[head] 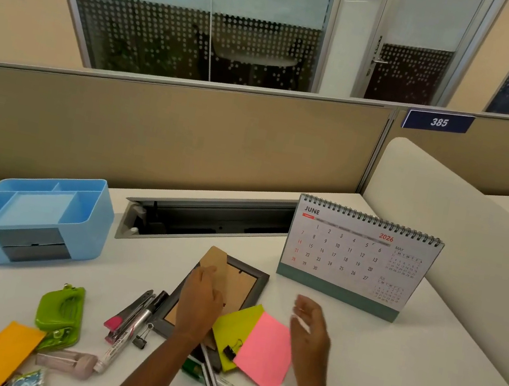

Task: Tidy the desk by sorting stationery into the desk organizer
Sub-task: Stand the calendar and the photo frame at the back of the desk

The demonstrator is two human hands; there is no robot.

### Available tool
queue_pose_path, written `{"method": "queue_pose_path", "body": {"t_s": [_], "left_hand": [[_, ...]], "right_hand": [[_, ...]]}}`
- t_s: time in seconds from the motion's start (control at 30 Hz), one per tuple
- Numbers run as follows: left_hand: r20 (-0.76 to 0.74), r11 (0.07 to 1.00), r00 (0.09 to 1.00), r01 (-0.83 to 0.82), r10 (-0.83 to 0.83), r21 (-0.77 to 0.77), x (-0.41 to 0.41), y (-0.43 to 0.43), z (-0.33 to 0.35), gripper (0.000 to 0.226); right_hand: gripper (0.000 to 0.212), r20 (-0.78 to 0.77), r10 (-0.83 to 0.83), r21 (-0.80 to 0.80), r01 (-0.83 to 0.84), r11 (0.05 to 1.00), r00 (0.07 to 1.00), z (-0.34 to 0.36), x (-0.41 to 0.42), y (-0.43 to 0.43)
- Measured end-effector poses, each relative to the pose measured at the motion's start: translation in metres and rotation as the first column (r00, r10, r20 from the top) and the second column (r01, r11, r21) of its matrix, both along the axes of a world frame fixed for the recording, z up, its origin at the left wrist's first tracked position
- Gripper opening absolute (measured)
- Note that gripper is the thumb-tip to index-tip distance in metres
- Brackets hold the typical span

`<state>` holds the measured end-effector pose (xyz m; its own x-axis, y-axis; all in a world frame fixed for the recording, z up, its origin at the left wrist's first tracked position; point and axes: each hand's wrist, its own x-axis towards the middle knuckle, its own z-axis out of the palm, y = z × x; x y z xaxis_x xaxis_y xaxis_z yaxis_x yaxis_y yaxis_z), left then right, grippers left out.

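— Blue plastic, far left on the worktop: one desk organizer, compartments open upward, well apart from both hands.

— And the left hand?

— Laid on the face-down picture frame, fingers curled round its brown cardboard stand. Near the middle, right of the organizer.

— Right hand?

— Blurred, fingers loosely spread, holding nothing, just beside the pink sheet.

— Counts?

— One frame, one desk calendar. Two binder clips: one on the yellow-green sheet, one beside the markers. One pink sheet, one yellow-green, one orange sheet. Markers overlapping, too jumbled to count.
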<state>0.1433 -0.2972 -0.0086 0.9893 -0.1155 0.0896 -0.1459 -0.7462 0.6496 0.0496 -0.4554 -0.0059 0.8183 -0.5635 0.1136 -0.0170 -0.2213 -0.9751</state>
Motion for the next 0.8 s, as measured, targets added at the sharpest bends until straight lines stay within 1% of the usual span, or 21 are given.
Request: {"method": "queue_pose_path", "body": {"t_s": [0.07, 0.13, 0.23, 0.33, 0.43, 0.5, 0.6, 0.67, 0.7, 0.8], "left_hand": [[-0.016, 0.981, 1.0, -0.019, 0.022, 0.192, 0.0, 0.011, 0.0, 0.045], [-0.051, 0.953, 0.997, -0.035, 0.053, 0.301, -0.003, 0.02, 0.003, 0.045], [-0.096, 0.925, 0.993, -0.029, 0.071, 0.379, -0.007, 0.03, 0.006, 0.042], [-0.095, 0.912, 0.994, -0.004, 0.047, 0.41, -0.006, 0.038, 0.007, 0.039], [-0.091, 0.903, 0.995, -0.007, 0.051, 0.429, -0.005, 0.043, 0.011, 0.036], [-0.096, 0.894, 0.993, -0.018, 0.068, 0.447, -0.005, 0.045, 0.013, 0.033], [-0.101, 0.878, 0.991, -0.031, 0.089, 0.478, -0.004, 0.051, 0.014, 0.029], [-0.124, 0.878, 0.986, -0.035, 0.107, 0.478, -0.003, 0.055, 0.014, 0.028], [-0.138, 0.882, 0.984, -0.035, 0.113, 0.47, -0.003, 0.056, 0.015, 0.028], [-0.196, 0.903, 0.974, -0.016, 0.11, 0.429, -0.001, 0.059, 0.02, 0.025]], "right_hand": [[0.036, -0.088, 0.119, -0.004, -0.119, 0.993, 0.989, 0.005, 0.007, 0.019], [0.034, -0.178, 0.199, -0.043, -0.21, 0.977, 0.964, 0.008, 0.014, 0.032], [0.033, -0.314, 0.242, -0.196, -0.312, 0.93, 0.918, 0.008, 0.023, 0.044], [0.035, -0.409, 0.234, -0.364, -0.393, 0.845, 0.882, 0.009, 0.026, 0.048], [0.038, -0.522, 0.157, -0.51, -0.454, 0.731, 0.838, 0.011, 0.024, 0.048], [0.037, -0.581, 0.059, -0.571, -0.458, 0.681, 0.812, 0.013, 0.021, 0.047], [0.032, -0.66, -0.071, -0.634, -0.504, 0.587, 0.748, 0.018, 0.019, 0.044], [0.032, -0.689, -0.086, -0.617, -0.521, 0.589, 0.72, 0.019, 0.019, 0.044], [0.03, -0.699, -0.074, -0.59, -0.516, 0.621, 0.711, 0.02, 0.02, 0.045], [0.017, -0.729, 0.031, -0.387, -0.449, 0.805, 0.684, 0.016, 0.031, 0.053]]}}
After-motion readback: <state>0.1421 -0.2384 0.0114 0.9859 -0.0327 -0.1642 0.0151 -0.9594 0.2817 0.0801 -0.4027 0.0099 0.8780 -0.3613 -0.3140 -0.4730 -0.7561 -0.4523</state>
